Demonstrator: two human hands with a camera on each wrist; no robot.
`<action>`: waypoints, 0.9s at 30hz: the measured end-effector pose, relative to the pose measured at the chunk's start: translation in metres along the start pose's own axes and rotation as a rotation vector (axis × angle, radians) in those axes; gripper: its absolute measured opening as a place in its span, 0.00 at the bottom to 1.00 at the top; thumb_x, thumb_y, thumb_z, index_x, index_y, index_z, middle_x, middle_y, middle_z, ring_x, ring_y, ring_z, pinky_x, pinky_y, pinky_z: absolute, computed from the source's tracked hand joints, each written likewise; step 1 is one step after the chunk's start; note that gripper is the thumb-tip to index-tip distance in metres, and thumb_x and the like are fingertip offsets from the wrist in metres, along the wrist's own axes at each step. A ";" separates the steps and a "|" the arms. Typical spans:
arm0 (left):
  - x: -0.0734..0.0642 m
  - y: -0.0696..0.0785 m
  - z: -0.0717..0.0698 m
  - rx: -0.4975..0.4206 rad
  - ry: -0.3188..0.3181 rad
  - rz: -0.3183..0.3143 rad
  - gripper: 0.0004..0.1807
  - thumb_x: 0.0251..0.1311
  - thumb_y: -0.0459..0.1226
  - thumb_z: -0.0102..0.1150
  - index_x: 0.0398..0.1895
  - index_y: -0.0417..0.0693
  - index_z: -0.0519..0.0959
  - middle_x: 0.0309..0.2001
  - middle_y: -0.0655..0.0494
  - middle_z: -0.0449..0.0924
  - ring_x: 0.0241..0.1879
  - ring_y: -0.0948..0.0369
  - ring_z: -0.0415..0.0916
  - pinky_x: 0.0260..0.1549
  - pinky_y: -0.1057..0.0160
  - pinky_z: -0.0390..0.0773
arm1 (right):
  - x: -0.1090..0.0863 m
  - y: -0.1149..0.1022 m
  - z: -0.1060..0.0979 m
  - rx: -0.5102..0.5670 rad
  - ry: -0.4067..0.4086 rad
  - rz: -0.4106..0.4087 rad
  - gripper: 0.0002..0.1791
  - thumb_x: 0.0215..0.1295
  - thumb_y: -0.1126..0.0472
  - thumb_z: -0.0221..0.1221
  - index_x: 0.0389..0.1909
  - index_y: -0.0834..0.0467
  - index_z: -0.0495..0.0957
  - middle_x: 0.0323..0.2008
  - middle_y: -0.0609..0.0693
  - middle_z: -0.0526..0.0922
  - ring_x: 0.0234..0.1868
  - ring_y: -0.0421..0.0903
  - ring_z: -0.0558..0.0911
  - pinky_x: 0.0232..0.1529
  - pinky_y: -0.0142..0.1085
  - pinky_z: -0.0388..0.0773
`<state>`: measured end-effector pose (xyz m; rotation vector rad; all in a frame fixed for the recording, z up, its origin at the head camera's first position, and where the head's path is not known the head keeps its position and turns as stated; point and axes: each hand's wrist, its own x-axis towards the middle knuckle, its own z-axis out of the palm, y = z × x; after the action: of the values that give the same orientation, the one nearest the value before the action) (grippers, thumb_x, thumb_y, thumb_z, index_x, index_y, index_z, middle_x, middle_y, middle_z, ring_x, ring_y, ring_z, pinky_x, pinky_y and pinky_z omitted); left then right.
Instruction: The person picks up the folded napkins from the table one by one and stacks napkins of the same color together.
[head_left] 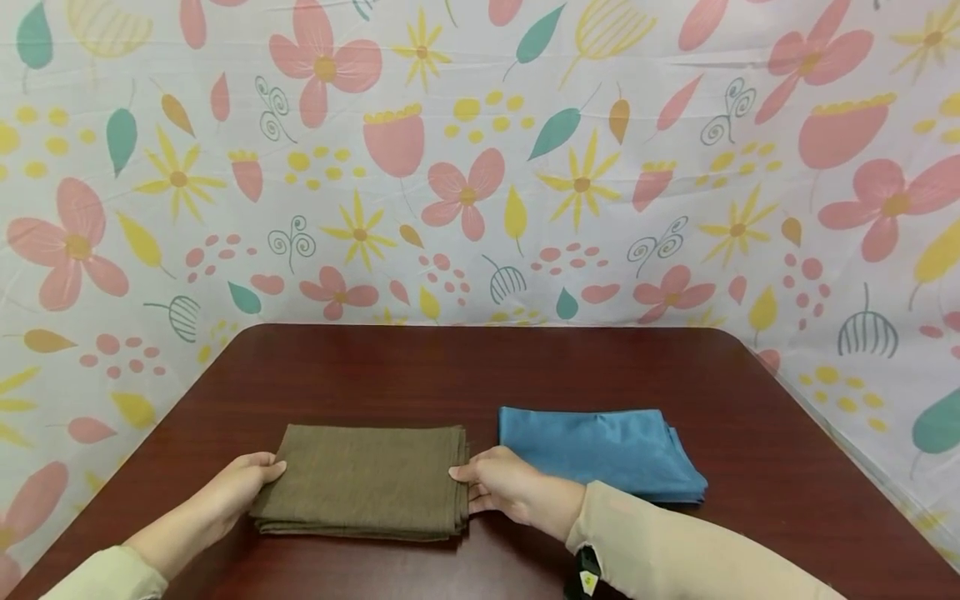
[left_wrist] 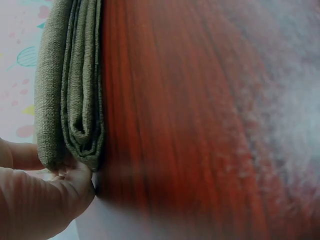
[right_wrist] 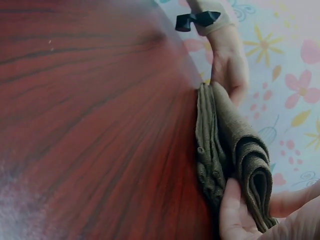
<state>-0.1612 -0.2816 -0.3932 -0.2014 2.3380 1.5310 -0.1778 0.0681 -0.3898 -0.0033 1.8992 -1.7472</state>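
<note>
A folded olive-brown cloth lies on the table in front of me, a neat rectangle of several layers. At its left edge, my left hand pinches the upper layers, thumb on top. My right hand grips the right edge the same way. In the right wrist view, the fingers reach between the upper folds and the lower layers, which stand slightly apart there. The left wrist view shows the left hand at a corner of the stacked folds; some of its fingers are hidden.
A folded blue cloth lies to the right, just beyond my right hand and forearm. The dark red-brown wooden table has rounded far corners. Behind it hangs a flower-patterned sheet. A black strap is at the right wrist.
</note>
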 end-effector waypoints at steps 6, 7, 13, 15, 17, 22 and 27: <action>0.000 -0.003 0.004 0.033 0.012 -0.008 0.21 0.76 0.37 0.36 0.57 0.24 0.63 0.48 0.33 0.73 0.49 0.44 0.74 0.48 0.50 0.76 | 0.003 0.002 0.002 -0.021 -0.003 0.001 0.26 0.67 0.65 0.58 0.57 0.77 0.63 0.33 0.53 0.74 0.26 0.42 0.74 0.35 0.38 0.81; 0.000 -0.002 0.004 0.044 0.011 -0.012 0.24 0.76 0.38 0.37 0.61 0.22 0.60 0.54 0.27 0.69 0.56 0.38 0.69 0.53 0.46 0.74 | 0.003 0.003 0.002 -0.025 0.002 0.005 0.27 0.67 0.64 0.59 0.58 0.78 0.62 0.36 0.54 0.74 0.26 0.42 0.74 0.36 0.38 0.81; 0.003 -0.001 0.003 0.042 -0.002 -0.006 0.28 0.76 0.38 0.35 0.67 0.22 0.53 0.61 0.29 0.65 0.63 0.38 0.61 0.59 0.40 0.67 | 0.004 0.002 -0.001 -0.033 0.008 0.012 0.26 0.67 0.63 0.60 0.57 0.76 0.64 0.40 0.56 0.71 0.27 0.43 0.73 0.36 0.38 0.81; 0.004 0.000 0.002 0.029 -0.010 -0.007 0.27 0.76 0.38 0.35 0.67 0.24 0.54 0.60 0.32 0.67 0.61 0.41 0.65 0.58 0.42 0.70 | 0.004 0.001 -0.002 -0.034 -0.001 0.007 0.17 0.67 0.62 0.60 0.48 0.71 0.69 0.35 0.54 0.72 0.26 0.42 0.73 0.34 0.37 0.81; 0.004 0.001 0.001 0.023 -0.027 -0.011 0.27 0.76 0.38 0.35 0.68 0.24 0.53 0.61 0.32 0.66 0.63 0.40 0.64 0.59 0.41 0.68 | 0.005 0.000 -0.002 -0.035 -0.009 0.004 0.10 0.67 0.62 0.59 0.37 0.63 0.69 0.31 0.51 0.72 0.25 0.42 0.73 0.33 0.36 0.81; 0.006 0.001 0.001 0.001 -0.048 -0.036 0.27 0.76 0.39 0.36 0.68 0.26 0.53 0.62 0.33 0.65 0.65 0.38 0.60 0.62 0.38 0.64 | 0.004 0.000 -0.003 -0.035 -0.025 0.001 0.12 0.67 0.62 0.59 0.28 0.57 0.66 0.27 0.49 0.71 0.25 0.42 0.73 0.33 0.35 0.81; 0.006 -0.002 -0.002 -0.049 -0.064 -0.040 0.27 0.75 0.38 0.37 0.68 0.26 0.53 0.63 0.33 0.64 0.66 0.40 0.59 0.62 0.39 0.64 | 0.004 0.002 -0.003 -0.037 -0.041 0.004 0.12 0.67 0.61 0.59 0.28 0.56 0.66 0.27 0.49 0.72 0.25 0.42 0.73 0.34 0.36 0.80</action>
<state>-0.1666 -0.2841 -0.3966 -0.2062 2.2351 1.5542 -0.1814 0.0695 -0.3929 -0.0490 1.9011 -1.6965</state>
